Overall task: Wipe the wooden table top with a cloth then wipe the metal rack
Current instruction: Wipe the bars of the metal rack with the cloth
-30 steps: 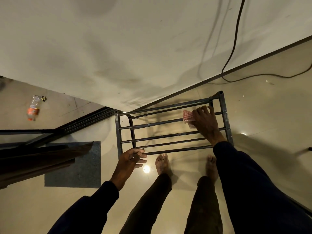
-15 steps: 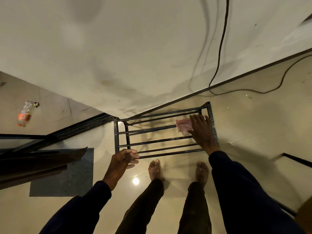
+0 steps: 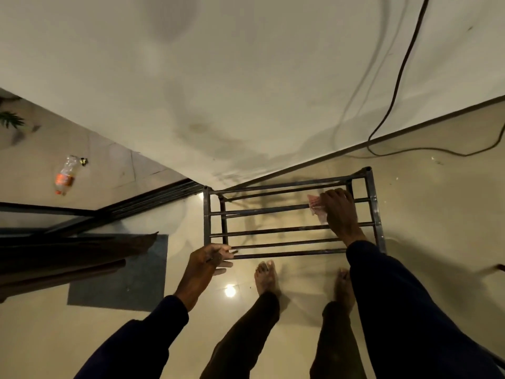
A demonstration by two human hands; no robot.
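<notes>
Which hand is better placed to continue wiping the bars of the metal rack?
The right hand. It presses the cloth onto a bar of the metal rack. The left hand has no cloth; it grips the near left corner, apparently steadying the frame.

A glossy, pale tiled floor (image 3: pixel 437 214) carries everything here. The metal rack (image 3: pixel 289 231) stands on it against the far wall, at a wall corner. Two bare feet (image 3: pixel 266 277) are planted on the floor just near of the rack. To the left lies a grey mat (image 3: pixel 128 283), flat on the tiles. Farther left, well apart, a plastic bottle (image 3: pixel 66 175) lies on its side. A dark cable (image 3: pixel 437 151) trails across the floor at far right.
</notes>
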